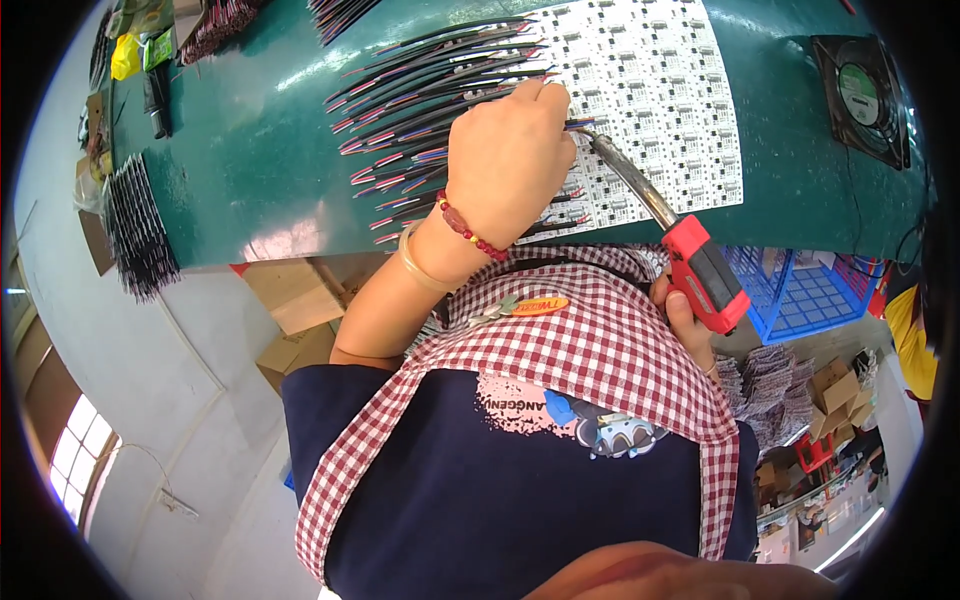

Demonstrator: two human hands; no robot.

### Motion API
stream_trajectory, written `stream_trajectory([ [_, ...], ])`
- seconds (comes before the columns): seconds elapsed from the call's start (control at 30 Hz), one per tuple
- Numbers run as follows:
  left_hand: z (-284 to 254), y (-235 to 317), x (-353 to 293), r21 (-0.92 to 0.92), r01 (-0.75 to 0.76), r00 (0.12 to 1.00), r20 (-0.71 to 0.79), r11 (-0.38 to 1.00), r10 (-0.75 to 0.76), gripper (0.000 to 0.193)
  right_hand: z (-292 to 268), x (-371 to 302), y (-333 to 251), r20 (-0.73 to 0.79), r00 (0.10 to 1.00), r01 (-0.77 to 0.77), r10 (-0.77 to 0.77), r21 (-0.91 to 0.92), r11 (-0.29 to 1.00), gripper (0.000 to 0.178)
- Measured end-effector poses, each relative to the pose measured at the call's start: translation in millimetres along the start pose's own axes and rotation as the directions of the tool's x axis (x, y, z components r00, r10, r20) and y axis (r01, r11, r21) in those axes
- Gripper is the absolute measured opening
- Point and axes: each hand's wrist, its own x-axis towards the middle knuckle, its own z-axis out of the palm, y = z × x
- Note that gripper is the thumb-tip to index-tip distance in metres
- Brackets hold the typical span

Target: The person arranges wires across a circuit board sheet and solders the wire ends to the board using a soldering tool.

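My left hand, with a red bead bracelet and a bangle at its wrist, is closed on a thin black cable whose coloured wire ends stick out beside the fingers. The fingertips are mostly hidden under the hand. My right hand grips a red and black soldering iron. Its tip reaches the wire ends just right of my left hand. Below lies a white sheet of small circuit boards. A row of black cables with red, white and blue ends runs leftward from its left side.
The green table carries a square black fan at the right and a cable bundle hanging over its left edge. Blue plastic crates and cardboard boxes stand below its front edge. More cables lie at the back.
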Motion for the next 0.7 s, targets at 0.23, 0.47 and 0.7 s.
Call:
stream_trajectory([
  [0.23,-4.3,-0.5,0.6,0.033,-0.034,0.999,0.04,0.999,0.033,0.011,-0.4,-2.8,-0.2,-0.041,0.999,0.037,-0.03,0.179,0.983,0.028],
  [0.47,-4.9,-7.5,-2.3,-0.043,-0.07,0.998,-0.006,0.997,0.069,0.014,-1.5,-2.0,1.8,-0.028,0.999,0.04,-0.035,0.205,0.978,0.03],
  [0.7,-22.0,-47.3,-16.7,-0.462,0.096,0.984,-0.092,0.882,-0.155,0.008,6.4,7.8,-10.1,-0.167,0.979,0.15,-0.116,0.209,0.966,0.061],
])
